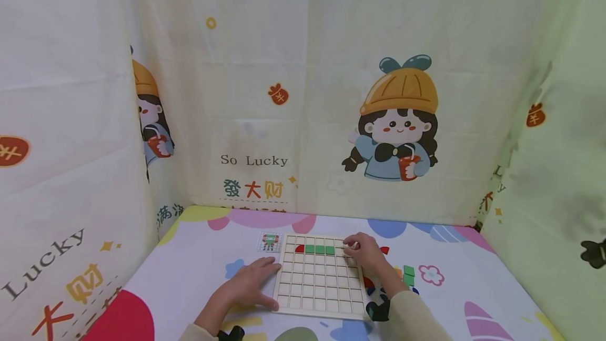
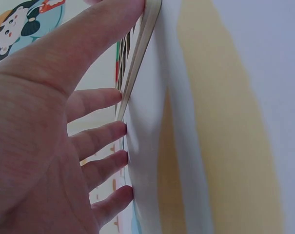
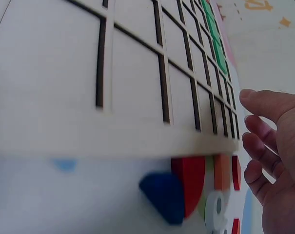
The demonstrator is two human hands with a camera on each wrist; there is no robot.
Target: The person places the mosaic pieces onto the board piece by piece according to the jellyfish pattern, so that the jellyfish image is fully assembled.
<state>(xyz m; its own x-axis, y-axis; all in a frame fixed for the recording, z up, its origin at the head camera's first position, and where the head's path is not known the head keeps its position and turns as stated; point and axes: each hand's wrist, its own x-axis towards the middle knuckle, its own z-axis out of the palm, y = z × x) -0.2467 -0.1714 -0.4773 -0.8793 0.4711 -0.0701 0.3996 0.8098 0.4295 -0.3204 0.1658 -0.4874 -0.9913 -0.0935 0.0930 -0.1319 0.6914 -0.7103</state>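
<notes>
A pale wooden grid board [image 1: 319, 291] lies on the table. Near its top edge, a row holds a red curved piece [image 1: 300, 249] and several green square pieces [image 1: 319, 250]. My left hand [image 1: 251, 283] rests along the board's left side, fingers spread, its thumb at the lower left corner; the left wrist view shows the thumb on the board's edge [image 2: 140, 58]. Over the board's upper right corner is my right hand [image 1: 366, 251], fingers loosely bent. The right wrist view shows a gap between its thumb [image 3: 264, 102] and fingers, with no piece visible there.
A small card with a picture of a figure [image 1: 270, 242] lies by the board's upper left corner. Loose pieces sit right of the board, among them green squares [image 1: 408, 275], a red piece [image 3: 191, 183], a dark blue piece [image 3: 164, 195] and a white ring [image 3: 215, 209]. A printed cloth [image 1: 322, 120] hangs behind.
</notes>
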